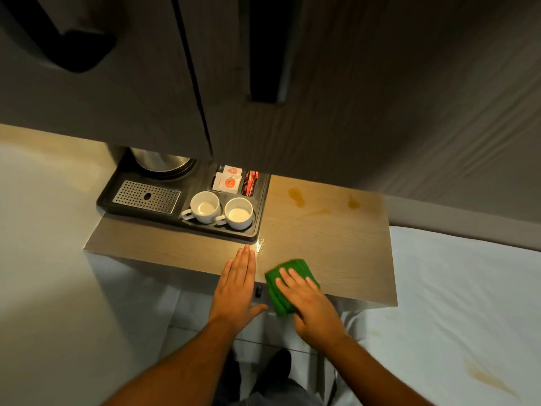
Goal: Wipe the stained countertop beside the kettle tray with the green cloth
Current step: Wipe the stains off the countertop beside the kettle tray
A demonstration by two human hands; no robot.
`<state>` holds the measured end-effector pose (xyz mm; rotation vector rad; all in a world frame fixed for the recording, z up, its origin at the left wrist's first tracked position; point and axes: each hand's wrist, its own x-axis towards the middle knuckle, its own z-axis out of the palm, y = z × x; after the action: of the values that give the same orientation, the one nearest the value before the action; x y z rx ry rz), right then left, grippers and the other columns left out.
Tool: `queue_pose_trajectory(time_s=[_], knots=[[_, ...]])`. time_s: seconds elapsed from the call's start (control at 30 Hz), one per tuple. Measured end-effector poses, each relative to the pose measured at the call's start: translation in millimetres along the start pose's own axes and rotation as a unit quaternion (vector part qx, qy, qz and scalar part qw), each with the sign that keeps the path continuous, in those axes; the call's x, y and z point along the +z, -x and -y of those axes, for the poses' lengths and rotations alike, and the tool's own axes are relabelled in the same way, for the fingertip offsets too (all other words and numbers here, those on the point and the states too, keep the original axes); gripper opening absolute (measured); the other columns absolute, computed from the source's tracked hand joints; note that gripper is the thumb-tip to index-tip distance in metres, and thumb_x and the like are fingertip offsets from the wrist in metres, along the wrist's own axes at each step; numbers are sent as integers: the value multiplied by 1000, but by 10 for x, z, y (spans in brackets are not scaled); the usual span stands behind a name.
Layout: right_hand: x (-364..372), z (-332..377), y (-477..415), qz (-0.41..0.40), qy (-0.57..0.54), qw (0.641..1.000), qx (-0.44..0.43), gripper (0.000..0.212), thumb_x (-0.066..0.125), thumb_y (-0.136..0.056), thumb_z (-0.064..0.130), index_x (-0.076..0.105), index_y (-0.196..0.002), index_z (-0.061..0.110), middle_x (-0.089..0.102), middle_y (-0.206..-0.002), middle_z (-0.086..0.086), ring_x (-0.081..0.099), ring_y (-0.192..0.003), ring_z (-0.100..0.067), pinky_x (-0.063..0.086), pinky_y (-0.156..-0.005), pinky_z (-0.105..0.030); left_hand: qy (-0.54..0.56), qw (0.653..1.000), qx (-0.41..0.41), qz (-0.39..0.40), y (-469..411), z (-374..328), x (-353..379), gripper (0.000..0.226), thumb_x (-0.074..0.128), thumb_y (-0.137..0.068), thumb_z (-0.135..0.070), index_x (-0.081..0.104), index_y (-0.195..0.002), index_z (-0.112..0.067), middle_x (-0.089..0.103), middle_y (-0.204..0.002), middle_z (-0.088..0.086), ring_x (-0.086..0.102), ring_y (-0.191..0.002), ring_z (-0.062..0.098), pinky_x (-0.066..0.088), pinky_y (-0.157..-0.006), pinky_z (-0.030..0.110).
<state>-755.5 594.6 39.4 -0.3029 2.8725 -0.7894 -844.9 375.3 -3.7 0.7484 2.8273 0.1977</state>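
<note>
A wooden countertop (330,238) carries brown stains (297,196) near its back edge, with a smaller one (353,203) further right. The black kettle tray (190,213) sits on its left part. A folded green cloth (288,268) lies at the front edge, partly overhanging it. My right hand (310,306) presses flat on the cloth, fingers spread. To its left, my left hand (238,284) rests flat on the front edge with fingers together and nothing in it. A small wet glint (260,244) shows by the tray's front right corner.
The tray holds a steel kettle (159,162), a metal drip grate (146,196), two white cups (205,206) (238,213) and sachets (229,180). Dark cabinets (205,83) overhang the counter. A white bed sheet (456,303) with a brown stain lies to the right.
</note>
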Motion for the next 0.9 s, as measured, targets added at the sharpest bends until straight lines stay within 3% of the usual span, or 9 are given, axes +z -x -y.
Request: queue_pose_trajectory(time_s=[0.1, 0.23, 0.37, 0.47, 0.57, 0.73, 0.9], knots=[[-225, -274, 171, -25, -7, 996, 87, 83, 45, -92, 6, 25, -167, 35, 15, -177, 13, 5, -166, -6, 14, -136, -47, -19, 999, 2, 30, -18, 8, -17, 150, 67, -85, -84, -37, -162, -8, -35, -176, 15, -32, -163, 32, -11, -135, 48], [-555, -362, -687, -98, -14, 971, 216, 77, 54, -99, 1, 28, -166, 28, 13, -176, 10, 6, -166, -16, 11, -136, -52, -2, 999, -22, 25, -43, -57, -56, 151, 70, -85, -82, -36, -163, -8, -32, -178, 15, -28, -165, 31, -6, -138, 48], [-347, 6, -1278, -53, -26, 986, 158, 81, 53, -96, -3, 27, -168, 23, 13, -179, 1, 4, -167, -22, 6, -136, -50, 41, 998, -47, 9, -4, -115, -80, 155, 79, -80, -76, -32, -165, -9, -27, -180, 13, -25, -167, 28, -2, -138, 48], [-30, 228, -797, -3, -3, 996, 89, 86, 53, -92, 0, 24, -169, 25, 14, -179, 2, 4, -167, -19, 7, -136, -49, 26, 998, -52, 18, -31, -96, -89, 154, 79, -85, -71, -42, -159, -11, -33, -177, 12, -27, -166, 28, -8, -137, 45], [50, 239, -370, 8, -10, 998, 63, 85, 49, -91, 2, 24, -169, 26, 16, -179, 4, 6, -167, -15, 8, -136, -46, 6, 999, -44, 25, -34, -93, -84, 148, 78, -90, -64, -40, -161, -10, -35, -177, 12, -26, -166, 29, -7, -137, 46], [-348, 128, -1216, -41, 19, 988, 145, 83, 55, -95, 0, 25, -169, 23, 14, -179, 1, 8, -167, -20, 8, -136, -48, -8, 999, -3, 35, -62, -113, -116, 138, 78, -92, -60, -26, -168, -10, -28, -180, 11, -24, -167, 28, -9, -137, 46], [-959, -368, -2099, -45, 18, 979, 200, 76, 48, -102, -2, 23, -169, 24, 11, -180, 1, 6, -167, -22, 8, -137, -47, -29, 998, 32, 39, -159, -156, -159, 132, 75, -94, -61, -20, -170, -10, -24, -182, 11, -21, -168, 28, -6, -137, 47]])
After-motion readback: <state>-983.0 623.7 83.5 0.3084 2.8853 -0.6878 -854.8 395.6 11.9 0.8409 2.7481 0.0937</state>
